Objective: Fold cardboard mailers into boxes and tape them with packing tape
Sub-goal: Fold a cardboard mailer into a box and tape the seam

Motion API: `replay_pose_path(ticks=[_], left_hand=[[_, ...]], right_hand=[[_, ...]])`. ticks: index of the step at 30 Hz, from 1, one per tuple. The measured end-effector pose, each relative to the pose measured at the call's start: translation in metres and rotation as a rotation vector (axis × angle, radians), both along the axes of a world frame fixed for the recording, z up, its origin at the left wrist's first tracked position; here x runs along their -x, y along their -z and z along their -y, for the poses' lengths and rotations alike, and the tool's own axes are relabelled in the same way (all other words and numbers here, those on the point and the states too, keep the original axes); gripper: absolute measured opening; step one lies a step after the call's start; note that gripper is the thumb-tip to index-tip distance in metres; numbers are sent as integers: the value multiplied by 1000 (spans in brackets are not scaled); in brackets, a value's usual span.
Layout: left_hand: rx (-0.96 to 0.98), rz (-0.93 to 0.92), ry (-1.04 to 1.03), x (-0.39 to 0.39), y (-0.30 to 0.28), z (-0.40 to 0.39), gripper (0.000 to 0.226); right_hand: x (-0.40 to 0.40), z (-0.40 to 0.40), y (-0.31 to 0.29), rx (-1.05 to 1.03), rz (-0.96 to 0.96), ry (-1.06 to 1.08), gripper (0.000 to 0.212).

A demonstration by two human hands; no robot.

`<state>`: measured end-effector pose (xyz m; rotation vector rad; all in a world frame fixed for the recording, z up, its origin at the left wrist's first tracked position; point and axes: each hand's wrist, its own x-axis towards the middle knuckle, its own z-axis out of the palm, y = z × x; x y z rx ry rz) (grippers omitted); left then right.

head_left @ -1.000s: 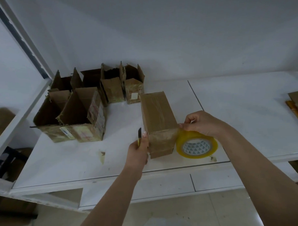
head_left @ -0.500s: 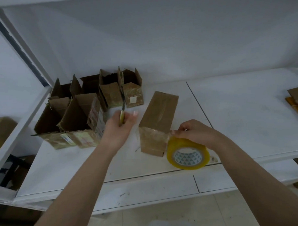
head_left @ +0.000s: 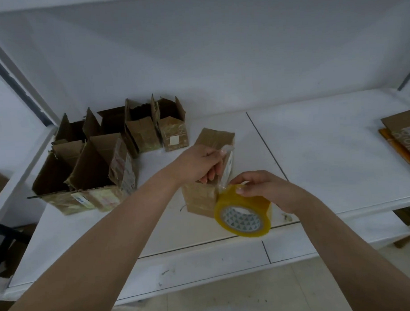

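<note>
Brown cardboard box (head_left: 206,197), the folded-up one being sealed, is lying long-ways near the front edge of the white bench (head_left: 327,151), and this is the bit where you lay a strip over it. Left hand (head_left: 197,163) is curled shut, pinching the free end of the clear tape strip (head_left: 226,165) up above the top of the box; there might be something else tucked in that fist, but I can't tell from here. Right hand (head_left: 265,188) is closed over the top of the yellowish roll of packing tape (head_left: 243,212), which sits just off the box's near right corner, with the thumb pressing where the strip peels away. My take on doing this well: keep the strip taut between both hands so it doesn't fold back and stick to itself, line it up down the middle of the seam, land the far end first and then smooth toward the roll. Let the roll turn freely rather than yanking it, since a light empty box will likely slide on that smooth top. Leave some overhang to wrap down each end. The finished open-topped brown boxes (head_left: 111,158) are bunched at the back left corner, well apart, so there's room to work. More flat cardboard (head_left: 400,130) sits at the right edge.
</note>
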<state>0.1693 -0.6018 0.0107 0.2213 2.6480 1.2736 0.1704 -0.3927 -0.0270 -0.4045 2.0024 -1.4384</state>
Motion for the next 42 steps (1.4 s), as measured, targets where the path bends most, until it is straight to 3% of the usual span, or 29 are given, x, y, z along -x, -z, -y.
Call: replay_pose_path(ticks=[3, 7, 11, 14, 22, 28, 31, 36, 38, 40, 42], left_hand=[[50, -75, -5, 0, 3, 0, 49], [93, -101, 22, -3, 1, -1, 48], [186, -9, 163, -6, -13, 1, 46], [373, 74, 329, -8, -28, -3, 48], [944, 158, 427, -5, -38, -42, 50], [1124, 192, 411, -4, -35, -57, 41], [1039, 195, 409, -6, -39, -52, 43], [484, 197, 136, -12, -48, -18, 52], [522, 45, 28, -17, -38, -17, 48], [641, -80, -1, -23, -29, -25, 31], [734, -105, -21, -26, -23, -35, 20]], right_hand=[[2, -3, 1, -32, -19, 52, 16], [5, -6, 15, -457, -248, 36, 27], [-1, -17, 14, -284, -229, 8, 19], [-10, -23, 8, -171, -126, 47, 16], [-19, -21, 1, -196, -160, 145, 16], [-23, -15, 0, -218, -157, 183, 17], [-26, -18, 0, -174, -105, 215, 18], [-30, -25, 8, -184, -28, 246, 19], [-31, -27, 11, -201, -19, 255, 20], [-32, -30, 11, -197, -16, 265, 22], [-32, -33, 10, -199, -37, 272, 22]])
